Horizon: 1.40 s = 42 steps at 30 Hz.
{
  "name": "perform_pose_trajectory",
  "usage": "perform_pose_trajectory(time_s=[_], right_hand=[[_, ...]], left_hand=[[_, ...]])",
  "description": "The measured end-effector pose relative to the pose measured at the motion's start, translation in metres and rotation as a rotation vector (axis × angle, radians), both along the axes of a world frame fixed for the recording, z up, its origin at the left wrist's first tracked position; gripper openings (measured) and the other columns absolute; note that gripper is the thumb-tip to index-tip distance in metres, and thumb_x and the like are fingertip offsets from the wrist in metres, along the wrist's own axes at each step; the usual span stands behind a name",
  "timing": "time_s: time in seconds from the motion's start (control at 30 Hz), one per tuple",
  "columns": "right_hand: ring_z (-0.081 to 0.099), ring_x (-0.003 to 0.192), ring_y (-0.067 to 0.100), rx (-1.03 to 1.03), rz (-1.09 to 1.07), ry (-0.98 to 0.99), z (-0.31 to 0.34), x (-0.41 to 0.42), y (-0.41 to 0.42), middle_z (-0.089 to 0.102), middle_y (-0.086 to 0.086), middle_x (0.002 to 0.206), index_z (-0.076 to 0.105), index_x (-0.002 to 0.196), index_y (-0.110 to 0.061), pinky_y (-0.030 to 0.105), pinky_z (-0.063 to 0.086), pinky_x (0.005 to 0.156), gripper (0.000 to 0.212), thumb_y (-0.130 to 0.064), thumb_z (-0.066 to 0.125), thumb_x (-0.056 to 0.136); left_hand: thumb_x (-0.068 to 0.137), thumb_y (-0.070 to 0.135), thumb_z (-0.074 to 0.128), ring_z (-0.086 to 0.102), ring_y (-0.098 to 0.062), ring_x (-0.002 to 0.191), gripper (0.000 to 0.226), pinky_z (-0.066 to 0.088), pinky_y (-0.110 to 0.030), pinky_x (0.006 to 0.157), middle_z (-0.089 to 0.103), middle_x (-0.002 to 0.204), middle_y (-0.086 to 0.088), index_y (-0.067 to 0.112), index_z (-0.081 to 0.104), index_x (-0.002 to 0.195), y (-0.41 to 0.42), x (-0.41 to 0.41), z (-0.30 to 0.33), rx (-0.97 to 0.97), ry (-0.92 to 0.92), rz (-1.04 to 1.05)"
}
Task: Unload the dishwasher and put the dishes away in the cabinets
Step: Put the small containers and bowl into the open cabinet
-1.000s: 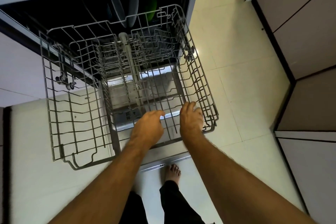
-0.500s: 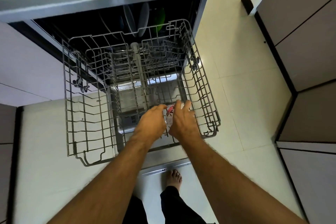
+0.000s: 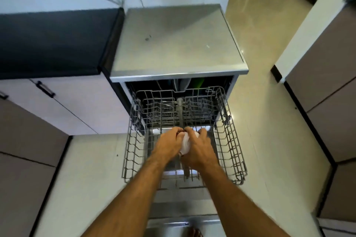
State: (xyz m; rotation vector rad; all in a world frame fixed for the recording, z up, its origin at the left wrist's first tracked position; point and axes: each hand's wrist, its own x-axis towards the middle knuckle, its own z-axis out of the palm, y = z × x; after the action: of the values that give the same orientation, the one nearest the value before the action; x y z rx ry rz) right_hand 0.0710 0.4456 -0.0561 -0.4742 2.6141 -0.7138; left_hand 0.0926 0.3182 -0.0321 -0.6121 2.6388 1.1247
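a bare foot (image 3: 195, 233) shows at the bottom edge on pale glossy floor tiles (image 3: 92, 169). just ahead lies the open steel door (image 3: 183, 211), flat and shiny. two bare forearms reach forward over the wire rack (image 3: 233, 140), a grey grid of thin coated rods pulled out over the door. above the rack's middle the left hand (image 3: 169, 145) and right hand (image 3: 200, 149) both curl round a small white dish (image 3: 185, 143), smooth and rounded, mostly hidden between them; its exact form cannot be told. beyond, in the dark tub, thin upright plates (image 3: 183, 84) and something green (image 3: 197, 82) stand on edge. the dishwasher's top (image 3: 177, 44) is dull brushed metal. left of it sits a matte black table (image 3: 54, 42) over flat pale cabinets (image 3: 63, 106) with black bar handles.
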Motion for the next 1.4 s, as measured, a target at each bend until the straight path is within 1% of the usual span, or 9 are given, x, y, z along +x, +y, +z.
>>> perform_pose_trajectory(time_s=[0.17, 0.3, 0.4, 0.53, 0.7, 0.87, 1.03, 1.23, 1.4], right_hand=[[0.041, 0.114, 0.026, -0.08, 0.124, 0.165, 0.05, 0.0, -0.02, 0.033, 0.004, 0.135, 0.018, 0.146, -0.026, 0.044, 0.048, 0.093, 0.103, -0.047, 0.078, 0.066], [0.047, 0.112, 0.021, -0.123, 0.221, 0.287, 0.081, -0.002, -0.044, 0.047, -0.001, 0.129, 0.035, 0.139, -0.018, 0.031, 0.037, 0.087, 0.098, -0.059, 0.072, 0.058], [0.048, 0.11, 0.021, -0.228, 0.246, 0.33, 0.1, 0.0, -0.059, 0.051, 0.0, 0.125, 0.043, 0.136, -0.013, 0.036, 0.041, 0.09, 0.094, -0.059, 0.073, 0.059], [0.042, 0.119, 0.019, -0.329, 0.232, 0.216, 0.132, 0.015, -0.076, 0.043, -0.002, 0.134, 0.03, 0.145, -0.025, 0.036, 0.045, 0.096, 0.103, -0.056, 0.079, 0.06], [0.048, 0.114, 0.019, -0.428, 0.232, 0.223, 0.168, 0.039, -0.115, 0.047, -0.002, 0.127, 0.033, 0.138, -0.032, 0.035, 0.049, 0.089, 0.094, -0.054, 0.08, 0.06], [0.055, 0.106, 0.014, -0.484, 0.293, 0.29, 0.199, 0.072, -0.193, 0.052, -0.009, 0.12, 0.043, 0.125, -0.035, 0.037, 0.056, 0.084, 0.089, -0.067, 0.078, 0.05], [0.057, 0.097, 0.009, -0.573, 0.436, 0.318, 0.233, 0.129, -0.286, 0.057, -0.014, 0.11, 0.046, 0.116, -0.034, 0.015, 0.048, 0.067, 0.077, -0.062, 0.083, 0.055], [0.056, 0.102, 0.012, -0.667, 0.552, 0.312, 0.268, 0.199, -0.396, 0.054, -0.008, 0.12, 0.038, 0.131, -0.03, 0.015, 0.047, 0.067, 0.087, -0.054, 0.084, 0.061], [0.056, 0.1, 0.016, -0.713, 0.605, 0.26, 0.296, 0.258, -0.478, 0.05, -0.008, 0.114, 0.028, 0.131, -0.029, 0.027, 0.056, 0.072, 0.091, -0.047, 0.085, 0.062]], left_hand=[[0.099, 0.04, 0.048, 0.058, -0.011, 0.096, 0.03, 0.047, -0.027, 0.081, 0.067, 0.115, 0.003, 0.025, 0.059, 0.123, -0.032, 0.017, 0.041, 0.03, 0.1, 0.119], [0.097, 0.045, 0.049, 0.061, -0.016, 0.1, 0.032, 0.052, -0.033, 0.088, 0.067, 0.114, 0.003, 0.026, 0.064, 0.118, -0.057, 0.032, 0.071, 0.092, 0.207, 0.25], [0.096, 0.051, 0.051, 0.061, -0.017, 0.101, 0.037, 0.056, -0.032, 0.081, 0.065, 0.116, 0.003, 0.026, 0.061, 0.122, -0.069, 0.042, 0.091, 0.127, 0.252, 0.285], [0.093, 0.057, 0.052, 0.061, -0.014, 0.1, 0.041, 0.052, -0.021, 0.07, 0.064, 0.115, 0.005, 0.03, 0.057, 0.123, -0.084, 0.06, 0.116, 0.166, 0.364, 0.285], [0.068, 0.079, 0.061, 0.058, -0.011, 0.11, 0.083, 0.057, -0.033, 0.089, 0.056, 0.126, 0.011, 0.035, 0.044, 0.136, -0.115, 0.097, 0.143, 0.247, 0.487, 0.222], [0.064, 0.056, 0.077, 0.055, -0.012, 0.116, 0.082, 0.055, -0.027, 0.09, 0.053, 0.129, 0.011, 0.038, 0.039, 0.134, -0.181, 0.144, 0.175, 0.212, 0.572, 0.219], [0.068, 0.052, 0.08, 0.056, -0.018, 0.114, 0.084, 0.056, -0.024, 0.084, 0.054, 0.131, 0.005, 0.028, 0.042, 0.139, -0.27, 0.209, 0.206, 0.117, 0.602, 0.327], [0.068, 0.051, 0.075, 0.057, -0.015, 0.108, 0.076, 0.053, -0.023, 0.077, 0.056, 0.123, 0.006, 0.028, 0.046, 0.135, -0.37, 0.294, 0.251, -0.032, 0.656, 0.425], [0.078, 0.037, 0.078, 0.058, -0.013, 0.104, 0.063, 0.05, -0.022, 0.077, 0.058, 0.119, 0.007, 0.029, 0.048, 0.133, -0.438, 0.358, 0.285, -0.087, 0.678, 0.523]])
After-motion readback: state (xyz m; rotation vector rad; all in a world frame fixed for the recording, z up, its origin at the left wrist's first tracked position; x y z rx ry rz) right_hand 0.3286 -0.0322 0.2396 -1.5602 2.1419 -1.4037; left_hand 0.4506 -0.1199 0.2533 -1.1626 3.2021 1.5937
